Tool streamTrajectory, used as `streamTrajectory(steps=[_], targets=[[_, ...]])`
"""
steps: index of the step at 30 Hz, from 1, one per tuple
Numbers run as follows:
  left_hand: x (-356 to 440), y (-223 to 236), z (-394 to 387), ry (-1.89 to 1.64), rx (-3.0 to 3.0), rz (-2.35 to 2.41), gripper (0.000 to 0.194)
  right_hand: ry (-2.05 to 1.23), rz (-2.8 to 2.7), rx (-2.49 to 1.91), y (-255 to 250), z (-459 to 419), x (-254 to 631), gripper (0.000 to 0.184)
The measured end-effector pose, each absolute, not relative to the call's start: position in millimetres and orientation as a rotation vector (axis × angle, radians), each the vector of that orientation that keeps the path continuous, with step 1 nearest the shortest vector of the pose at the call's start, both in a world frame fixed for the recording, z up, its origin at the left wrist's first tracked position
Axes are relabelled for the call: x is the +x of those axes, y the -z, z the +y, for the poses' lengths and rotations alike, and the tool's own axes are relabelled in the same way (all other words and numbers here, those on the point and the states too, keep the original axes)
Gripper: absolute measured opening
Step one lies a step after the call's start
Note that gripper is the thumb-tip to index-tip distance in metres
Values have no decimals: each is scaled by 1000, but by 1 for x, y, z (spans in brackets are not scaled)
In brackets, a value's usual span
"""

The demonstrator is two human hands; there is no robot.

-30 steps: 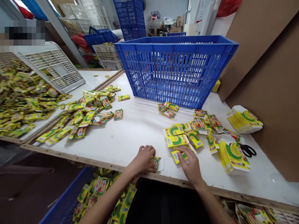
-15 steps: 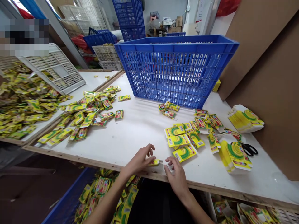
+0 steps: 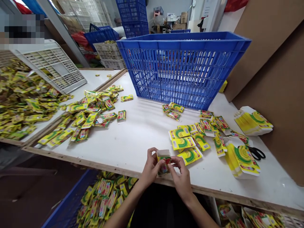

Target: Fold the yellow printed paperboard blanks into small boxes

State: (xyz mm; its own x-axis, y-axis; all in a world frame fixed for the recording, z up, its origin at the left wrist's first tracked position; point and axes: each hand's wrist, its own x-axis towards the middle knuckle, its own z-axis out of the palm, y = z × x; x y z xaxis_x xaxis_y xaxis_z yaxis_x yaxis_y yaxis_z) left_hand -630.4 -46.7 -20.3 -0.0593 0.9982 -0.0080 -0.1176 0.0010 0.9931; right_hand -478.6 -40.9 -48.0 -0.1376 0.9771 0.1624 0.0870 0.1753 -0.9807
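A small green, red and yellow printed carton (image 3: 163, 161) is held upright at the table's front edge, its pale end flap standing open at the top. My left hand (image 3: 150, 169) pinches it from the left, thumb across its face. From the right, my right hand (image 3: 180, 177) grips the same carton with thumb and fingertips. Just beyond my right hand lie several flat yellow cartons (image 3: 190, 155) with green swirls. More small cartons (image 3: 207, 125) are heaped behind them. What is inside the held carton cannot be seen.
A large blue plastic basket (image 3: 185, 72) stands at the back. A pile of small cartons (image 3: 92, 110) lies left. Stacked flat cartons (image 3: 242, 161) and black scissors (image 3: 257, 153) are at right. A blue crate (image 3: 71, 196) of cartons sits below the table edge.
My hands have come together on the small carton. My left hand has lifted it from lying on the table to upright, and my right hand has left the flat yellow cartons to grip it.
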Motion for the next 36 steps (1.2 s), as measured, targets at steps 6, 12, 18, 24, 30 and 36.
streamTrajectory(steps=[6,12,18,24,30,36], targets=[[-616,32,-52,-1351,950,1154,45,-1160,-1520,-1058,56,-32,-473,25],[-618,33,-49,-1359,902,1147,38,-1201,-1570,-1052,60,-26,-471,31],[-624,36,-47,-1210,1027,1192,30,-1238,-1628,-1044,57,-20,-461,28],[-630,34,-44,-1129,1186,1283,16,-1080,-1727,-1057,49,-12,-463,16],[-625,32,-47,-1314,1089,1199,28,-968,-1557,-1064,51,-17,-472,19],[-627,26,-49,-1266,1241,1313,17,-924,-1680,-976,48,-20,-467,14]])
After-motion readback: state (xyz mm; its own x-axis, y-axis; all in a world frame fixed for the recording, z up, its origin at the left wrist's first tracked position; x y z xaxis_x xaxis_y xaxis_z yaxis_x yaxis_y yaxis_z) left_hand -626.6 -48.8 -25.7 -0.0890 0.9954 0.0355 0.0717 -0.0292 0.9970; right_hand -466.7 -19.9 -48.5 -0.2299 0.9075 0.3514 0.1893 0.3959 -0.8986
